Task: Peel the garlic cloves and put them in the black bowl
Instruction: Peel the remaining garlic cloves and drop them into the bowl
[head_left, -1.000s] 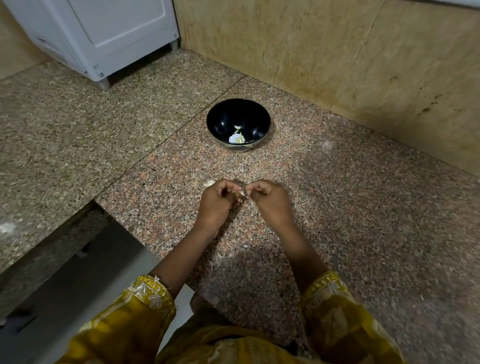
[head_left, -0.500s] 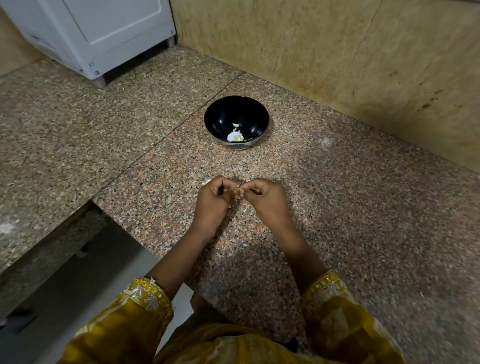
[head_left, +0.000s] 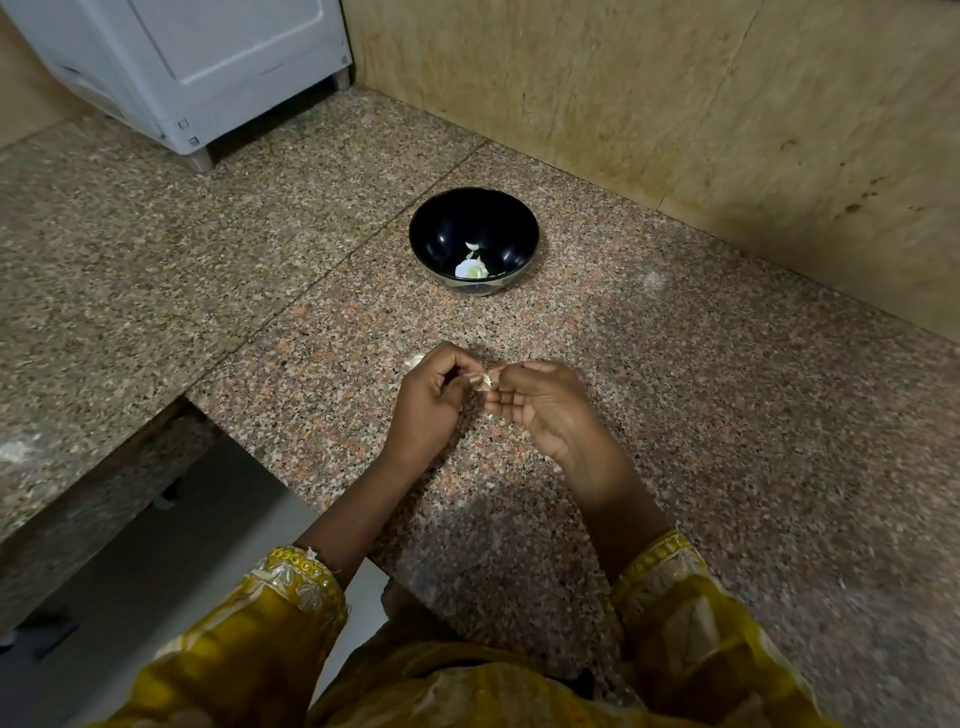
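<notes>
one clove (head_left: 481, 382), left hand (head_left: 427, 410), right hand (head_left: 543, 408)

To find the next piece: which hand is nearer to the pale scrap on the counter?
Left. The left hand is just beside the pale scrap; the right hand is farther right, beyond the pinched clove.

Speckled granite counter (head_left: 727, 415), a seam running from its back edge forward. The bowl (head_left: 447, 228) stands near the back edge, just right of the seam. A white appliance (head_left: 208, 62) stands at the back left corner. A pale garlic piece (head_left: 414, 359) lies mid-counter.
</notes>
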